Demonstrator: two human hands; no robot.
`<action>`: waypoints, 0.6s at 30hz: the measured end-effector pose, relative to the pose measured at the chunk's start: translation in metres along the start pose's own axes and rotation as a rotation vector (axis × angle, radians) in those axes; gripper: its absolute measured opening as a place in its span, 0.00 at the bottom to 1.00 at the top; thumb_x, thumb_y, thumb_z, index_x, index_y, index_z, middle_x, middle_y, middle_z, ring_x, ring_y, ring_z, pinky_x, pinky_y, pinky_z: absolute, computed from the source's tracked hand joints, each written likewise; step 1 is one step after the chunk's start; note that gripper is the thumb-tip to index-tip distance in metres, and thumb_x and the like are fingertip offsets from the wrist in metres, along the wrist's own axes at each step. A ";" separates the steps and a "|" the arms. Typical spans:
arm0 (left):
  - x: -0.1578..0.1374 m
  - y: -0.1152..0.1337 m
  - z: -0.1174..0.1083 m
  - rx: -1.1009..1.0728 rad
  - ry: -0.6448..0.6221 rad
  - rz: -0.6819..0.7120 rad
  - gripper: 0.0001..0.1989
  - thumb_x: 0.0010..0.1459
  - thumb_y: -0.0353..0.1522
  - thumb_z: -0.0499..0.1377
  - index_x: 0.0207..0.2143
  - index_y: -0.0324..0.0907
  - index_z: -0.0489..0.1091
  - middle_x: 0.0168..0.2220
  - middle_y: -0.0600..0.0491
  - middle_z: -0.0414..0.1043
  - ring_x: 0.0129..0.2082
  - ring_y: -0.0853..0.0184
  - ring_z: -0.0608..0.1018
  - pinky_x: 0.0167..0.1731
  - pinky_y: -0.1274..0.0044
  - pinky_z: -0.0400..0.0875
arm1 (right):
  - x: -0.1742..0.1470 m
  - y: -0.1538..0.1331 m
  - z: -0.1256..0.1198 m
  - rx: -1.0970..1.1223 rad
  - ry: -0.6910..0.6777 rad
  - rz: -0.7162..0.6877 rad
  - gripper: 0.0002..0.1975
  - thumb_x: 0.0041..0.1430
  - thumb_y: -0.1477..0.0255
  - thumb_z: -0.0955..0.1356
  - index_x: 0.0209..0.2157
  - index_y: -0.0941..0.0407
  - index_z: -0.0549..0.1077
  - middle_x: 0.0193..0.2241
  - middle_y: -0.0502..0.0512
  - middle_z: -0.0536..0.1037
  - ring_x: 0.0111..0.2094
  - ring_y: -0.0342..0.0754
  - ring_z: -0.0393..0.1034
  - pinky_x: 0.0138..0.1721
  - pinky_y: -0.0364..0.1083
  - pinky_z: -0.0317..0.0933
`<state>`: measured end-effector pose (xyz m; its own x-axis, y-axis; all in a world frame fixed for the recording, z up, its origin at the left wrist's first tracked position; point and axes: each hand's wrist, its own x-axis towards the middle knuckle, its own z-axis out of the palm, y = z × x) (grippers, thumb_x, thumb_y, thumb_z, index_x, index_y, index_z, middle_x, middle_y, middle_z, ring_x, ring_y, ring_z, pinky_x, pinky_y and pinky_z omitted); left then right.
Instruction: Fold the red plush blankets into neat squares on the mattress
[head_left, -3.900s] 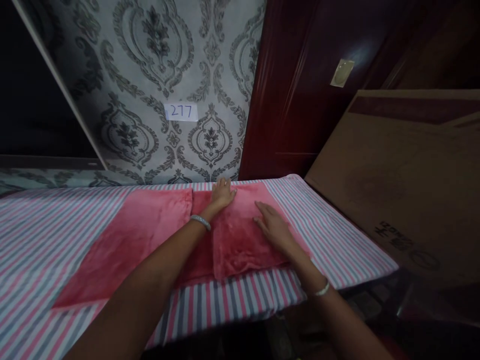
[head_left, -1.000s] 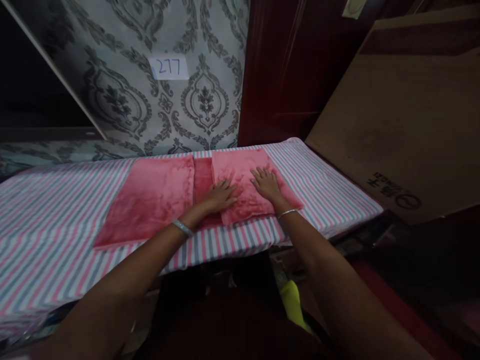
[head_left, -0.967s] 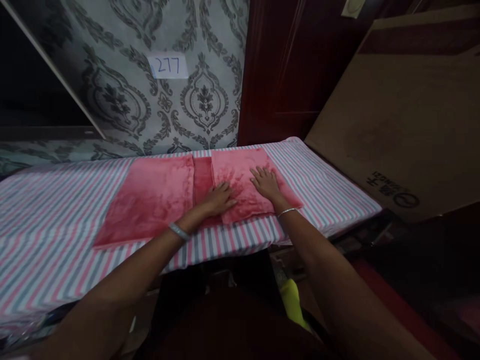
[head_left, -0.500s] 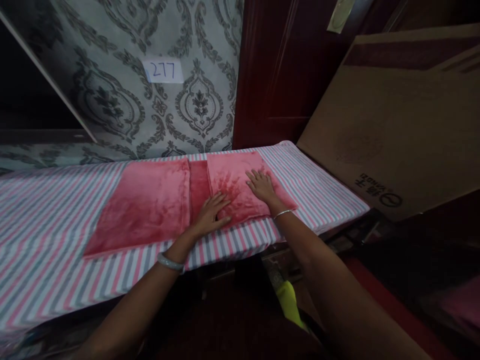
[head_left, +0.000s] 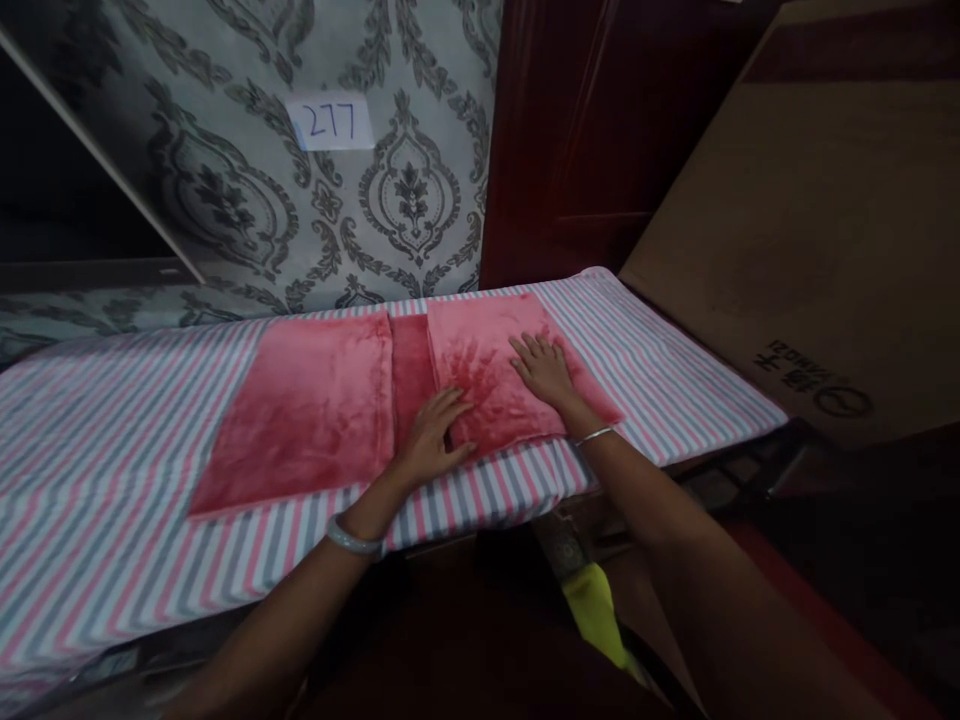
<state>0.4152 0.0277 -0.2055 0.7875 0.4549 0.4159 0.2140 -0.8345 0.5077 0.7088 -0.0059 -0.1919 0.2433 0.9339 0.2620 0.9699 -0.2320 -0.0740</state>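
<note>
A soft pink plush cloth [head_left: 315, 400] lies spread on a table covered with a pink, grey and white striped sheet [head_left: 112, 440], its right end folded over into a thicker flap [head_left: 487, 350]. The left hand [head_left: 431, 440] rests flat at the near left edge of that folded flap, fingers extended and slightly apart, gripping nothing. The right hand [head_left: 547, 370] lies palm down on the flap's right part, fingers straight and spread, also holding nothing. Behind the table stands a grey damask-patterned wall with a white paper label reading 277 [head_left: 331, 122], and a large brown cardboard sheet [head_left: 810, 240] leans at the right.
</note>
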 end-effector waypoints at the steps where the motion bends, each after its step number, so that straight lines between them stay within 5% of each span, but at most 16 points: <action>1: -0.001 0.002 -0.001 0.008 -0.009 0.002 0.32 0.60 0.47 0.64 0.63 0.45 0.68 0.68 0.41 0.62 0.71 0.49 0.60 0.69 0.52 0.56 | 0.000 0.001 0.000 0.002 -0.001 -0.001 0.28 0.75 0.59 0.54 0.72 0.50 0.57 0.72 0.58 0.57 0.72 0.62 0.49 0.68 0.67 0.45; 7: -0.005 0.010 -0.006 0.030 -0.082 -0.004 0.32 0.58 0.42 0.65 0.64 0.44 0.66 0.68 0.41 0.62 0.72 0.49 0.58 0.68 0.52 0.58 | 0.000 0.001 0.002 0.008 0.005 -0.001 0.27 0.75 0.60 0.56 0.71 0.50 0.59 0.72 0.58 0.57 0.72 0.62 0.49 0.69 0.67 0.46; 11: 0.000 0.008 -0.009 0.009 -0.023 0.011 0.27 0.60 0.43 0.63 0.59 0.44 0.69 0.66 0.41 0.65 0.69 0.49 0.63 0.67 0.52 0.60 | 0.003 -0.002 0.000 0.046 0.009 0.016 0.27 0.75 0.60 0.57 0.71 0.49 0.59 0.72 0.57 0.57 0.72 0.61 0.48 0.70 0.67 0.43; 15: 0.004 0.007 -0.011 0.016 0.042 0.034 0.19 0.63 0.43 0.60 0.52 0.45 0.74 0.64 0.42 0.68 0.66 0.51 0.67 0.64 0.53 0.64 | 0.006 0.009 -0.017 0.184 -0.030 -0.003 0.27 0.73 0.62 0.59 0.70 0.54 0.62 0.71 0.60 0.60 0.71 0.57 0.52 0.70 0.61 0.47; 18: 0.005 0.008 -0.013 0.032 0.086 0.060 0.19 0.62 0.44 0.61 0.50 0.44 0.74 0.61 0.42 0.70 0.63 0.51 0.69 0.63 0.55 0.66 | -0.014 0.030 -0.037 0.291 0.103 -0.024 0.26 0.70 0.67 0.60 0.66 0.58 0.67 0.66 0.62 0.68 0.68 0.53 0.59 0.68 0.55 0.53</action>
<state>0.4138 0.0275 -0.1895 0.7472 0.4278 0.5086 0.1876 -0.8699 0.4562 0.7352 -0.0356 -0.1621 0.2340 0.9022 0.3624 0.9360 -0.1082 -0.3349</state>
